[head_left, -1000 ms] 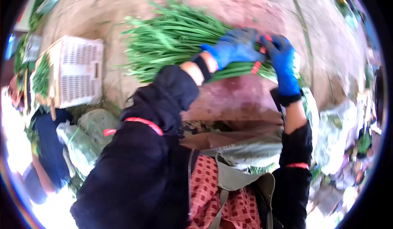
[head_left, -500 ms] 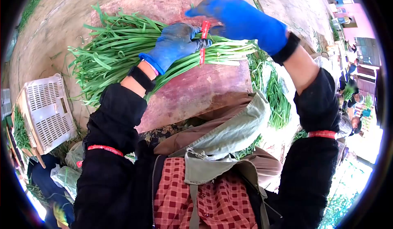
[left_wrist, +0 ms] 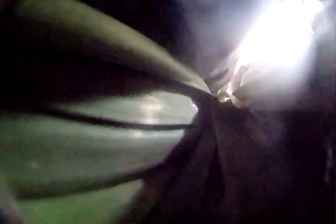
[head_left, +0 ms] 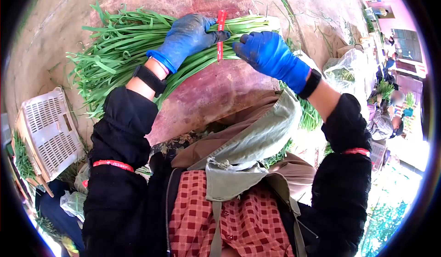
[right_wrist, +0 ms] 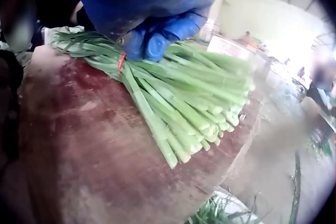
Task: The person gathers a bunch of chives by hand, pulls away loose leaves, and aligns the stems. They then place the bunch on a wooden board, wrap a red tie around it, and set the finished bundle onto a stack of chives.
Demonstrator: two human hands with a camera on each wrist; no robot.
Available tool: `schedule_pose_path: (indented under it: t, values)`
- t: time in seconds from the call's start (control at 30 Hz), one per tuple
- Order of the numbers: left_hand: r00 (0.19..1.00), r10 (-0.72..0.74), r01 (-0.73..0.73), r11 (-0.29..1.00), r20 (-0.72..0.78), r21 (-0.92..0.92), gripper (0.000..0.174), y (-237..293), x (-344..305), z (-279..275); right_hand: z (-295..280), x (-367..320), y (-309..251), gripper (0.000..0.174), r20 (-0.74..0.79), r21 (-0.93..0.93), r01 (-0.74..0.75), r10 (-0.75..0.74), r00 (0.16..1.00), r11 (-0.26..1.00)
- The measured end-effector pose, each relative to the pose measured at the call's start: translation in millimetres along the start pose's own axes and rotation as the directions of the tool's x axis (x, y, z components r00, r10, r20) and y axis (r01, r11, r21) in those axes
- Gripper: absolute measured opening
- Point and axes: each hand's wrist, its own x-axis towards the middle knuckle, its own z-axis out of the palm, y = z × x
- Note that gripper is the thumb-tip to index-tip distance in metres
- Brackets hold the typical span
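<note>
A bundle of garlic chives lies across a reddish board, leaves to the left and pale cut stems to the right. A red band circles the stems. My left hand, in a stained blue glove, grips the bundle just left of the band, its thumb reaching over the band. To the right of the band, my blue-gloved right hand has its fingers curled, close over the stems. The right wrist view shows its bent fingers near the red band. Dark, blurred green leaves fill the left wrist view.
A white slatted crate stands at the left, greens beside it. More loose greens lie right of the board. Beyond them is a clear plastic bag. Several people are in the right background.
My right hand has come down from above the bundle to beside the band, and its fingers have curled. My left hand keeps its grip on the chives. The head view has shifted.
</note>
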Motion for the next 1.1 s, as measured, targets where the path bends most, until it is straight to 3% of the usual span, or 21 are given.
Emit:
schedule_pose_path:
  t: [0.1, 0.17, 0.2, 0.3, 0.37, 0.43, 0.5, 0.53, 0.57, 0.6, 0.63, 0.7, 0.73, 0.77, 0.8, 0.83, 0.9, 0.97, 1.03, 1.07, 1.1]
  values:
    - [0.999, 0.028, -0.028, 1.000, -0.029, 0.014, 0.036, -10.5, 0.5, -1.1, -2.5, 3.8, 8.4, 0.014, -0.085, 0.224, -0.218, 0.242, 0.966, 0.950]
    - [0.998, -0.063, 0.063, 0.998, 0.018, 0.004, 0.038, -1.5, -1.8, -3.2, -23.4, 4.0, 22.0, 0.014, 0.079, 0.388, -0.465, 0.474, 0.877, 0.796]
    - [0.985, -0.147, 0.150, 0.988, 0.087, -0.031, 0.041, 2.2, -1.7, -7.2, -21.4, 6.4, 28.2, 0.015, 0.052, 0.434, -0.455, 0.482, 0.875, 0.778]
    - [0.996, -0.069, 0.074, 0.994, 0.056, -0.082, 0.039, -3.3, -1.4, -3.4, -12.9, 26.1, 18.4, 0.022, 0.027, 0.469, -0.470, 0.519, 0.854, 0.748]
    - [1.000, -0.014, 0.015, 0.993, 0.009, -0.120, 0.038, 0.8, -1.4, -4.7, 9.1, 38.8, 11.2, 0.031, 0.093, 0.320, -0.546, 0.547, 0.832, 0.774]
    - [1.000, -0.015, 0.015, 0.998, 0.002, -0.059, 0.037, -2.0, 0.5, -2.6, 17.5, 46.6, 10.4, 0.026, -0.005, 0.214, -0.482, 0.495, 0.869, 0.850]
    - [0.999, -0.043, 0.043, 0.998, 0.013, -0.051, 0.041, -2.1, -1.9, -3.2, -3.2, 37.9, 19.8, 0.023, -0.032, 0.281, -0.452, 0.479, 0.877, 0.846]
    - [0.997, -0.060, 0.062, 0.997, 0.039, -0.052, 0.041, 3.9, -4.5, -8.6, -8.0, 28.1, 36.9, 0.016, -0.200, 0.193, -0.386, 0.422, 0.884, 0.902]
    - [0.995, -0.077, 0.081, 0.995, 0.063, -0.055, 0.042, 6.9, -5.3, -10.9, -20.8, 17.2, 49.4, 0.013, -0.063, 0.453, -0.528, 0.617, 0.785, 0.718]
    - [0.999, -0.017, 0.018, 0.999, 0.029, -0.044, 0.043, 2.2, -3.5, -6.9, -35.1, 2.5, 65.1, 0.012, 0.070, 0.720, -0.507, 0.677, 0.732, 0.474]
    - [1.000, -0.007, 0.008, 0.999, 0.012, -0.032, 0.042, 1.7, -3.9, -6.6, -57.3, -7.9, 71.0, 0.013, 0.098, 0.711, -0.564, 0.735, 0.671, 0.420]
    - [1.000, 0.021, -0.021, 1.000, -0.013, -0.004, 0.041, 2.7, -4.1, -6.1, -73.9, -40.9, 96.4, 0.024, -0.028, 0.801, -0.420, 0.726, 0.687, 0.428]
    - [1.000, 0.012, -0.012, 0.999, 0.001, -0.036, 0.041, 3.4, -2.9, -5.5, -57.0, -57.8, 109.8, 0.037, 0.028, 0.764, -0.472, 0.709, 0.705, 0.440]
    - [1.000, 0.000, 0.001, 0.998, 0.013, -0.062, 0.041, 3.4, -3.2, -5.5, -27.9, -78.3, 124.2, 0.053, 0.245, 0.303, -0.736, 0.697, 0.674, 0.605]
    - [0.999, -0.007, 0.010, 0.997, 0.035, -0.079, 0.041, 2.4, -3.1, -6.8, 0.3, -98.0, 138.5, 0.071, 0.451, -0.226, -0.628, 0.651, 0.610, 0.745]
    - [1.000, -0.007, 0.010, 0.993, 0.019, -0.117, 0.041, 1.5, -3.9, -4.8, 7.5, -91.4, 115.4, 0.049, 0.295, -0.464, -0.452, 0.614, 0.732, 0.762]
    - [1.000, -0.014, 0.014, 1.000, -0.007, -0.010, 0.042, -0.2, -3.0, -3.9, -29.3, -36.9, 88.2, 0.024, 0.281, -0.243, -0.798, 0.828, 0.486, 0.551]
    - [1.000, 0.008, -0.008, 0.996, 0.004, -0.085, 0.042, -1.6, -6.1, 2.1, -48.9, -10.8, 70.7, 0.038, 0.217, 0.069, -0.832, 0.806, 0.551, 0.551]
    - [1.000, -0.008, 0.008, 0.994, 0.009, -0.105, 0.042, -0.7, -1.2, -6.7, -23.8, 11.8, 67.7, 0.030, -0.020, 0.513, -0.507, 0.600, 0.799, 0.692]
    - [0.999, -0.043, 0.046, 0.994, 0.028, -0.103, 0.042, 3.9, -3.5, -8.7, -16.7, 26.8, 57.9, 0.027, -0.122, 0.501, -0.337, 0.451, 0.884, 0.797]
    - [0.996, -0.080, 0.084, 0.991, 0.049, -0.103, 0.042, 7.5, -5.4, -9.6, -17.5, 36.7, 46.3, 0.029, -0.063, 0.461, -0.306, 0.375, 0.925, 0.833]
